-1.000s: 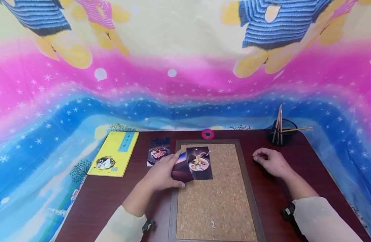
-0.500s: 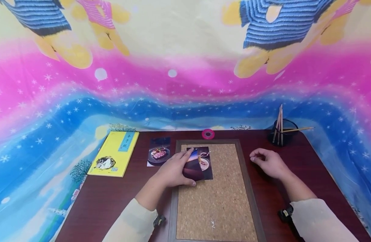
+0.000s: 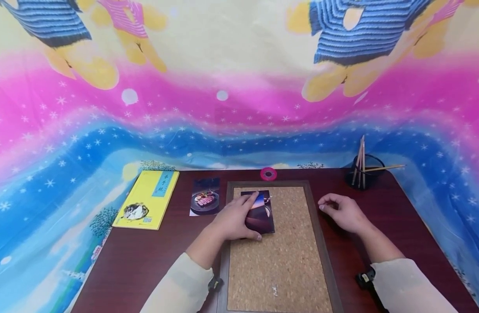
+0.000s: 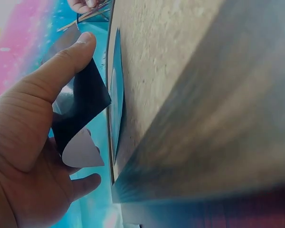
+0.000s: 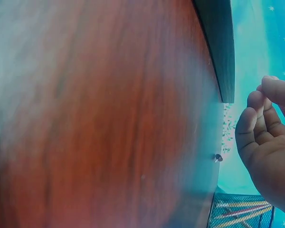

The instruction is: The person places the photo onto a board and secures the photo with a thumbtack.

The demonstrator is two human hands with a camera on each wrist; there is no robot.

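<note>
My left hand [image 3: 234, 219] holds a glossy photo [image 3: 260, 215] with a blue and orange sky above a dark lower part. Its thumb and fingers grip the photo at the edges, and in the left wrist view the photo [image 4: 83, 99] bows between them. It is above the framed cork board [image 3: 278, 261], covering most of a second photo [image 3: 269, 201] of a noodle bowl that lies there. A third photo [image 3: 205, 198], of sliced meat on a plate, lies on the table left of the board. My right hand [image 3: 346, 212], loosely curled, holds nothing, right of the board.
A yellow book [image 3: 147, 198] lies at the back left. Behind the board is a pink disc [image 3: 268, 173] with a dark centre. A black mesh pen cup [image 3: 363, 178] with pencils stands at the back right. A patterned cloth [image 3: 239, 108] hangs around the table.
My left hand has moved right with the photo, from the board's left edge to over the noodle-bowl photo, now mostly covered. The right hand has drifted slightly left.
</note>
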